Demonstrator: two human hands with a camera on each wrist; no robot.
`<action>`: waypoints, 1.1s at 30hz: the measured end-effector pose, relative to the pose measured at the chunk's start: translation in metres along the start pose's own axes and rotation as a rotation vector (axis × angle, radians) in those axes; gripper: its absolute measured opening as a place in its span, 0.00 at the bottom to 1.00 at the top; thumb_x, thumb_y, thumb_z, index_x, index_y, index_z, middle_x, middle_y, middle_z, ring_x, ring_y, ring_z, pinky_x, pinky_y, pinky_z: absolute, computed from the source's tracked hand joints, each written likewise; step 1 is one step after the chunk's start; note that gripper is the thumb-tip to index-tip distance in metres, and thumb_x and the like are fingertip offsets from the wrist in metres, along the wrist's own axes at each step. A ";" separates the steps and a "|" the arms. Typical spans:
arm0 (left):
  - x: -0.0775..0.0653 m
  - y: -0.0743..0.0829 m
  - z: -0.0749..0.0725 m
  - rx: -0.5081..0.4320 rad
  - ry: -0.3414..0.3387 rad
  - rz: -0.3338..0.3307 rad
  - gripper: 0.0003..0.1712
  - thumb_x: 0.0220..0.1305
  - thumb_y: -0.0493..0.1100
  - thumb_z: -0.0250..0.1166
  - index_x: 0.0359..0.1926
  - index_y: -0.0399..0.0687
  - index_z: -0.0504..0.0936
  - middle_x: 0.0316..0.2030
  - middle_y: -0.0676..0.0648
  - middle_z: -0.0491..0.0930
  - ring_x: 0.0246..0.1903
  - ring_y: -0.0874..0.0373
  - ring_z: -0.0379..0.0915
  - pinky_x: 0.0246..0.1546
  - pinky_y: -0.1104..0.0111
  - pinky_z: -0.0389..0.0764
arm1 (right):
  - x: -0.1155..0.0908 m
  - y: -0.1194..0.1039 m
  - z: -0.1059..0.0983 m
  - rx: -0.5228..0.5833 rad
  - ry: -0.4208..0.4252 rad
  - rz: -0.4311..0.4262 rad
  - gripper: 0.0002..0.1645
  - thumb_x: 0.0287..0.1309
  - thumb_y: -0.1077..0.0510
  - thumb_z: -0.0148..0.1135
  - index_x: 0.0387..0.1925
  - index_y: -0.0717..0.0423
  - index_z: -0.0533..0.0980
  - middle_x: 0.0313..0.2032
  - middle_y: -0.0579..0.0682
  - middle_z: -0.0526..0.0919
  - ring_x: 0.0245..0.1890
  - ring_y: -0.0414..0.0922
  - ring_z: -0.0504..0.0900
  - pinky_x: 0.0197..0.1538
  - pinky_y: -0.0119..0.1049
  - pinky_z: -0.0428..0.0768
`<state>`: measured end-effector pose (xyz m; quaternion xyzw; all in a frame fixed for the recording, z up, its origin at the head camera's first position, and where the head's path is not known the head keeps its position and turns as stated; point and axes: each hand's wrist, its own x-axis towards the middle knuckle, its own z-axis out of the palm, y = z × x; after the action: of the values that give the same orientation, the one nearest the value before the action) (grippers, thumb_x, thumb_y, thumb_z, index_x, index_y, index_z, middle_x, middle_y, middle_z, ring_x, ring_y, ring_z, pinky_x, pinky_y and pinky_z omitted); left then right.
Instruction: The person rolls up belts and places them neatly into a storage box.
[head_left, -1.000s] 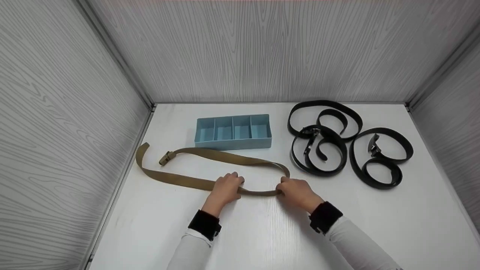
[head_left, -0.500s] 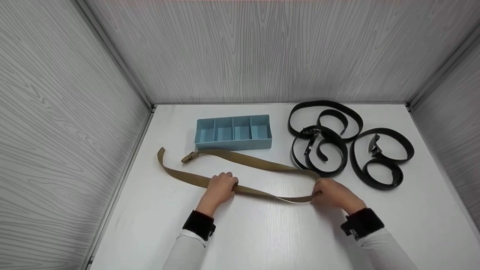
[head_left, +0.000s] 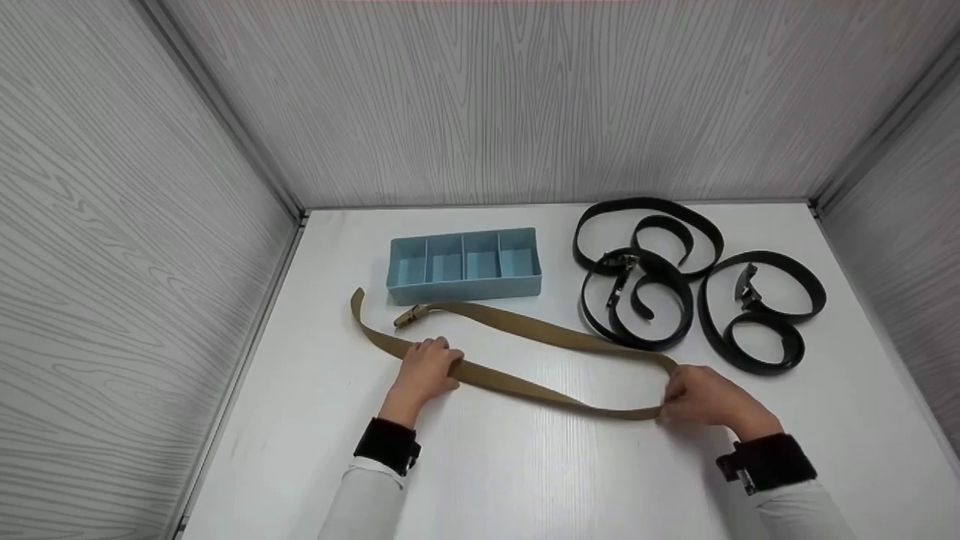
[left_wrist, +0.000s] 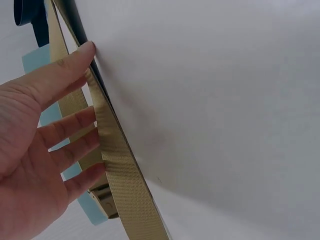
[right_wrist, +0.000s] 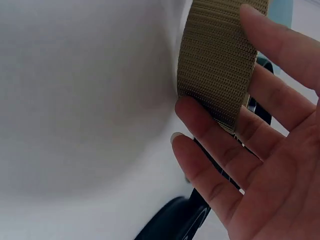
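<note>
A tan webbing belt (head_left: 540, 332) forms a long, narrow loop on the white table, its small tan buckle (head_left: 411, 316) at the left end. My left hand (head_left: 426, 369) holds the nearer strand, with thumb and fingertips at the webbing in the left wrist view. At the loop's right bend, my right hand (head_left: 709, 397) grips the belt; the right wrist view shows the thumb on the webbing's upper face and the fingers beneath it. In the left wrist view, the strap (left_wrist: 122, 170) stands on edge past the fingertips.
A light blue tray (head_left: 465, 289) with several compartments stands behind the buckle. Black belts with metal buckles lie coiled at the right: two overlapping, one at the back (head_left: 637, 203) and one in front (head_left: 652, 344), and another (head_left: 739, 361) farther right. Grey wood-grain walls (head_left: 510, 105) enclose the table.
My right hand has moved right and slightly nearer, drawing the bend with it. The belt's tail and buckle have slid right, while my left hand has shifted a little left along the strap.
</note>
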<state>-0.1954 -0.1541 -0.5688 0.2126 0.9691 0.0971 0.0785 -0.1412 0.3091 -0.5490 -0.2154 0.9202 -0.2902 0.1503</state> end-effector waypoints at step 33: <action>-0.007 -0.005 0.003 -0.225 -0.098 0.116 0.30 0.43 0.48 0.81 0.48 0.49 0.81 0.40 0.49 0.75 0.45 0.52 0.70 0.50 0.53 0.67 | -0.014 0.015 -0.014 -0.034 0.119 0.185 0.03 0.54 0.59 0.70 0.26 0.49 0.86 0.29 0.43 0.84 0.30 0.43 0.77 0.34 0.40 0.74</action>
<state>-0.1909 -0.1611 -0.5726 0.2626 0.9332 0.1992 0.1434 -0.1392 0.3342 -0.5446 -0.1145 0.9482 -0.2719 0.1178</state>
